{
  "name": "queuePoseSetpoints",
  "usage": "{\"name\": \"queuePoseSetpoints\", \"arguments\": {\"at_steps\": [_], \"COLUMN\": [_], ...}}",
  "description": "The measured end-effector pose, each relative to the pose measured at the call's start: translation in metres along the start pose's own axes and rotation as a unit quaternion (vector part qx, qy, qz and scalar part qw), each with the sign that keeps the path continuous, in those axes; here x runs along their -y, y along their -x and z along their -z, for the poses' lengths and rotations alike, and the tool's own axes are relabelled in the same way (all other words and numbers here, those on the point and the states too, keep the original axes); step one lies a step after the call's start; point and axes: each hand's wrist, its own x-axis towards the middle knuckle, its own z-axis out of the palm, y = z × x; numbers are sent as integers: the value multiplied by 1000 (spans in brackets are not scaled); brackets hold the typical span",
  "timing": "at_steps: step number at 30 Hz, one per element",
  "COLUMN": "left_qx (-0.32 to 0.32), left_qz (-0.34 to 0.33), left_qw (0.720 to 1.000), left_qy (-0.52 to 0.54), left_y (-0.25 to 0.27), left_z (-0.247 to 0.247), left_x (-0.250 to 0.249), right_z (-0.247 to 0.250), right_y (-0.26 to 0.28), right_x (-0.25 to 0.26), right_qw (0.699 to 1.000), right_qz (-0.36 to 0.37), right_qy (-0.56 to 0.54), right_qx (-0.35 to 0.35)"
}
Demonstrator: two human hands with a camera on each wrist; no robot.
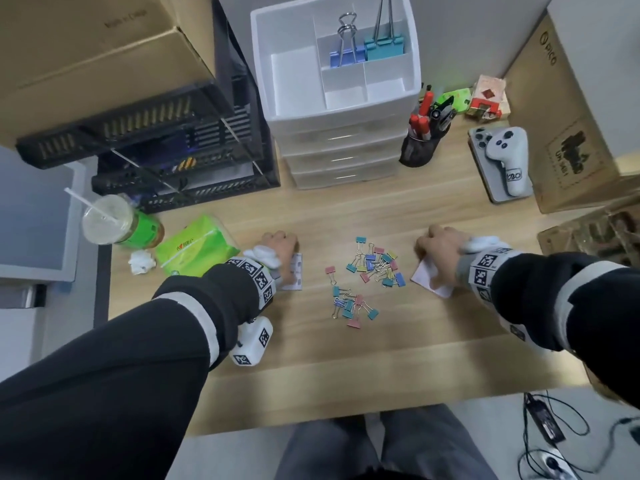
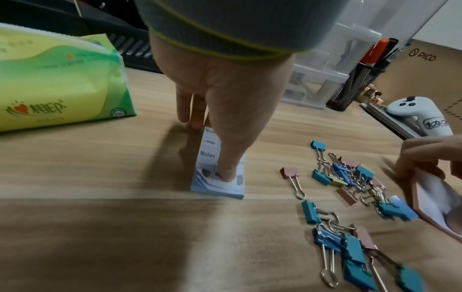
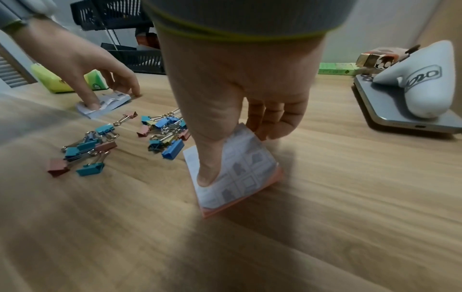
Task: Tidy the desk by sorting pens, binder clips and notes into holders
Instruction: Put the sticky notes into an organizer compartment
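Notepads (image 1: 297,271) flat under both hands

Green tissue pack (image 1: 194,245) beside lidded drink cup (image 1: 107,220) with straw; crumpled tissue (image 1: 141,262) just in front. White controller (image 1: 509,157) lies on a grey device. Cardboard boxes (image 1: 561,133) flank tabletop (image 1: 381,344).

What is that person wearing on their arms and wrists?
Both arms are in black sleeves with a pale grey stripe and grey cuffs edged in yellow-green. Each wrist carries a band of black-and-white square code markers, over the left hand and the right hand. A white box with the same markers hangs under the left wrist. The hands are bare.
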Motion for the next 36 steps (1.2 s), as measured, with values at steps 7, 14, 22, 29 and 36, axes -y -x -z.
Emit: {"name": "queuePoseSetpoints", "arguments": {"at_steps": [7,14,22,29,36], "left_qx": [12,11,-61,-189,-296], "left_qz": [3,-36,-142,-107,-97], "left_qw": [999,996,944,894,875], "left_qy": [-36,76,293,392,371], "left_y": [11,41,84,112,116], "left_z": [4,25,123,200,229], "left_x": [2,14,13,1,4], "right_z": [20,72,145,212,256], "right_y": [10,18,30,47,62], "right_x": [-2,-7,15,39,33], "right_qw": [998,994,964,918,900], "right_qz": [12,38,131,190,209], "right_qy": [-53,-94,-223,-325,-346], "right_qx": [34,28,-65,-122,-163]}}
